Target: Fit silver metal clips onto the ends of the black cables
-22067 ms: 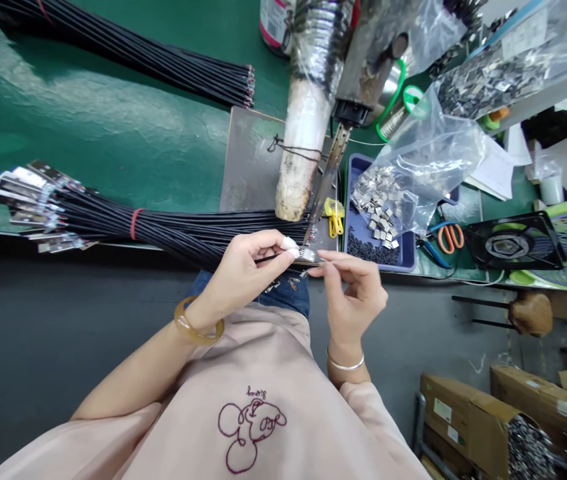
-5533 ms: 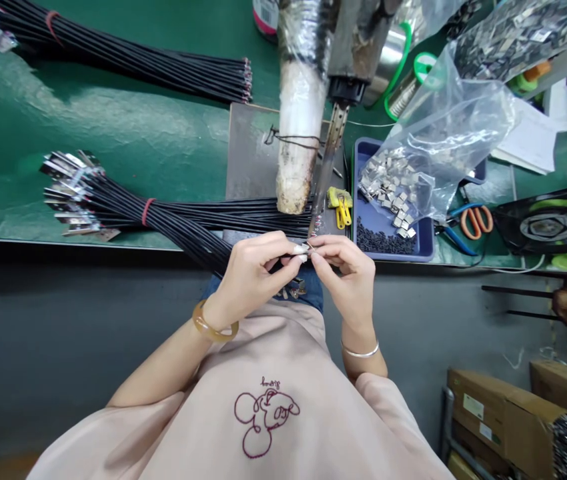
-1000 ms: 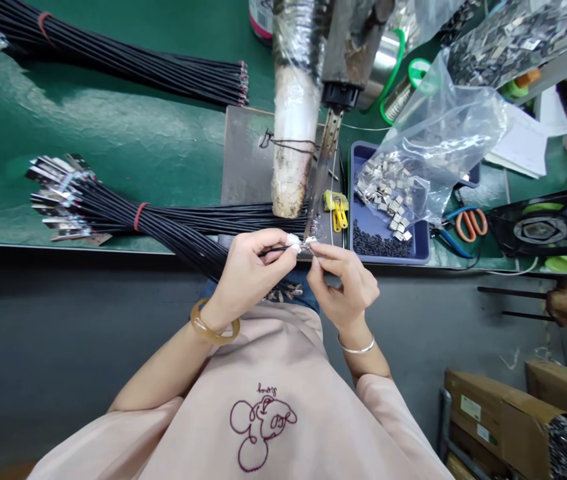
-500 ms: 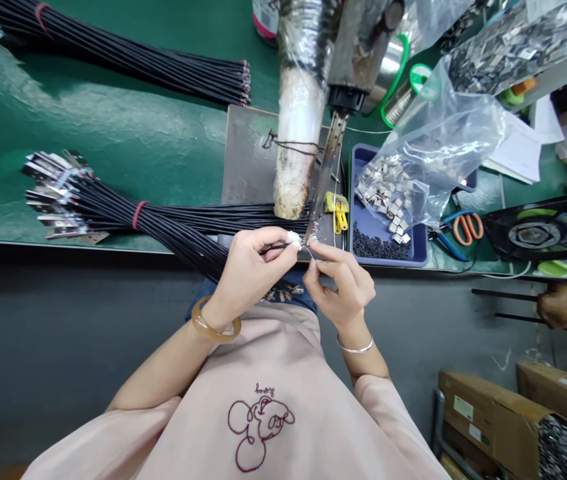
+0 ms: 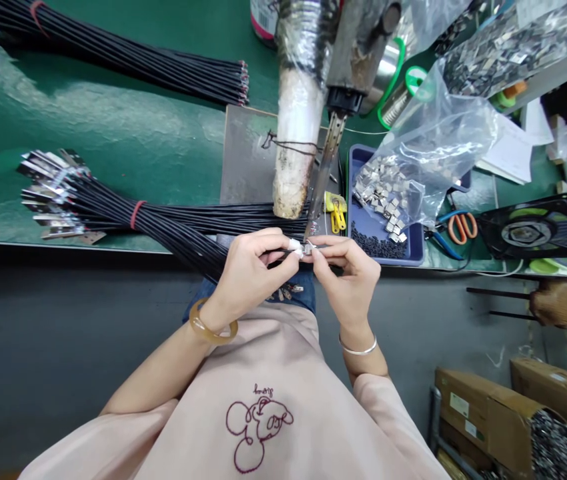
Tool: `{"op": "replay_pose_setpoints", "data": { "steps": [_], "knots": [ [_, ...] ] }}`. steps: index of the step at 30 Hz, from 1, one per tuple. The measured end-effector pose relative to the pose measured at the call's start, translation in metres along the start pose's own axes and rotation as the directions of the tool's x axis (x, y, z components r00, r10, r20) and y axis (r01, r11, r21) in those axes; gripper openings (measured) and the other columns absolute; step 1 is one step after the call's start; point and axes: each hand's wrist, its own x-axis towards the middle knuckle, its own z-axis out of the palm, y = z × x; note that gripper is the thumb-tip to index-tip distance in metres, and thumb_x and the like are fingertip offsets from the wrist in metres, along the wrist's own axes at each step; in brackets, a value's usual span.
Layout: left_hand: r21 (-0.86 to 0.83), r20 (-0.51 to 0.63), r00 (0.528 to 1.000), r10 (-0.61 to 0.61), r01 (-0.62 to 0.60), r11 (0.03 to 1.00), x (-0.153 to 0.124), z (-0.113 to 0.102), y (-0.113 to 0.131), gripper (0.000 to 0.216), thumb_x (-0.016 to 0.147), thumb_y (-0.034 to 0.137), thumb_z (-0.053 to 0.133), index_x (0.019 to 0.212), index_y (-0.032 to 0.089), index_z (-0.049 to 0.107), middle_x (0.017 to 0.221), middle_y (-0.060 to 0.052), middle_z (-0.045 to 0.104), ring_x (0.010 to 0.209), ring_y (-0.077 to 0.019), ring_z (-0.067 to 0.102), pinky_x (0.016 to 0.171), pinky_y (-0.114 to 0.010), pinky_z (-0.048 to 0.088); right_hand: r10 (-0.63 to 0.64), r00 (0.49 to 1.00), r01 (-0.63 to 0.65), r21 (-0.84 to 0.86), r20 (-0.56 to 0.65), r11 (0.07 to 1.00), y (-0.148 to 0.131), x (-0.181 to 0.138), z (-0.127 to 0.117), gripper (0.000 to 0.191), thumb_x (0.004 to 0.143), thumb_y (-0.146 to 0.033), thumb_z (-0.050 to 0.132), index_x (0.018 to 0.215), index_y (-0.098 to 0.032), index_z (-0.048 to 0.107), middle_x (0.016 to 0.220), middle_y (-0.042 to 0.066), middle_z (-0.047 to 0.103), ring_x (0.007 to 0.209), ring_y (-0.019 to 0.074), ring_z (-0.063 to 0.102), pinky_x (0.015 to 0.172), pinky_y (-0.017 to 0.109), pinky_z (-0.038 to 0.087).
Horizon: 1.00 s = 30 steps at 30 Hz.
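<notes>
Metal connector point(image 5: 308, 249) pinched between both hands, over the near edge of the green worktop point(image 5: 153, 143).
The left hand point(image 5: 297, 254) is closed thumb to forefinger, gripping a black cable point(image 5: 277, 251) close behind the connector; the right hand point(image 5: 315, 251) is nearly closed, its fingertips pressed on the connector's other end and hiding part of it. Just beyond is the tip of the soldering iron point(image 5: 326, 159); whether it touches cannot be told. Such a connector should be very light, hard and rather slick, liable to turn in the fingertips, while the cable looks springy but bendable. Best hold: the cable right behind the metal, plus the far end by its edges, keeping skin off the possibly hot iron and away from any thin wires, likely the fragile part.
</notes>
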Motion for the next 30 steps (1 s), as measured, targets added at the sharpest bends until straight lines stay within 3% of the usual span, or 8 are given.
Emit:
{"op": "replay_pose_setpoints", "data": {
  "steps": [2,8,15,18,23,27,30],
  "knots": [
    [-0.004,-0.002,1.000,0.001,-0.001,1.000,0.0001,-0.0004,-0.0003,0.016,0.080,0.017,0.062,0.066,0.014,0.071,0.055,0.005,0.037,0.050,-0.0077,0.033,0.050,-0.025,0.025,0.025,0.999,-0.026,0.031,0.033,0.999,-0.0012,0.0014,-0.0009,0.008,0.090,-0.015,0.067,0.085,-0.022,0.067,0.100,0.002,0.079,0.082,0.0130,0.077,0.069,0.025,0.065],
    [-0.033,-0.011,0.998,-0.062,0.062,0.998,0.0026,0.0007,0.0004,0.015,0.078,0.016,0.062,0.064,0.013,0.067,0.051,0.006,0.036,0.049,-0.0064,0.030,0.048,-0.022,0.025,-0.155,0.988,0.155,-0.084,0.007,0.984,-0.0028,0.0045,-0.0009,0.015,0.087,-0.008,0.066,0.083,-0.022,0.064,0.099,0.002,0.079,0.091,0.0158,0.076,0.084,0.032,0.063],
    [-0.043,-0.018,0.997,-0.077,0.076,0.996,0.0048,0.0012,-0.0019,0.014,0.079,0.016,0.062,0.069,0.011,0.072,0.053,0.006,0.042,0.050,-0.0054,0.031,0.048,-0.020,0.026,-0.102,0.994,0.102,-0.023,0.040,0.994,0.0000,0.0070,-0.0010,0.015,0.087,-0.008,0.066,0.082,-0.022,0.064,0.099,0.002,0.079,0.095,0.0155,0.075,0.086,0.032,0.061],
    [-0.026,-0.046,0.998,-0.038,0.037,0.999,0.0048,0.0027,-0.0033,0.013,0.079,0.014,0.062,0.070,0.011,0.072,0.055,0.005,0.047,0.050,-0.0051,0.033,0.047,-0.019,0.028,-0.123,0.992,0.124,-0.039,0.025,0.991,0.0009,0.0081,0.0001,0.015,0.087,-0.008,0.066,0.083,-0.023,0.064,0.100,0.002,0.078,0.094,0.0159,0.075,0.085,0.033,0.061],
    [0.023,-0.100,0.993,0.055,-0.053,0.998,0.0055,0.0026,-0.0022,0.012,0.079,0.010,0.063,0.071,0.011,0.071,0.056,0.006,0.044,0.049,-0.0047,0.031,0.046,-0.019,0.027,-0.157,0.988,0.157,-0.063,0.008,0.986,-0.0013,0.0101,0.0013,0.015,0.087,-0.008,0.067,0.085,-0.023,0.065,0.099,0.003,0.078,0.095,0.0175,0.075,0.085,0.035,0.062],
    [0.092,-0.082,0.985,0.154,-0.146,0.985,0.0056,0.0000,-0.0007,0.014,0.080,0.007,0.062,0.069,0.012,0.070,0.055,0.007,0.039,0.050,-0.0053,0.032,0.048,-0.021,0.027,-0.162,0.987,0.163,-0.076,0.019,0.984,-0.0046,0.0096,-0.0004,0.015,0.087,-0.008,0.068,0.086,-0.023,0.067,0.101,0.003,0.078,0.096,0.0172,0.075,0.086,0.035,0.063],
    [0.102,-0.055,0.988,0.147,-0.141,0.985,0.0051,-0.0004,-0.0004,0.016,0.079,0.005,0.062,0.067,0.013,0.068,0.054,0.007,0.037,0.050,-0.0055,0.032,0.048,-0.021,0.025,-0.147,0.988,0.149,-0.070,0.037,0.986,-0.0055,0.0078,-0.0021,0.015,0.086,-0.008,0.067,0.085,-0.023,0.065,0.102,0.004,0.078,0.096,0.0170,0.076,0.085,0.034,0.063]
  ]
}}
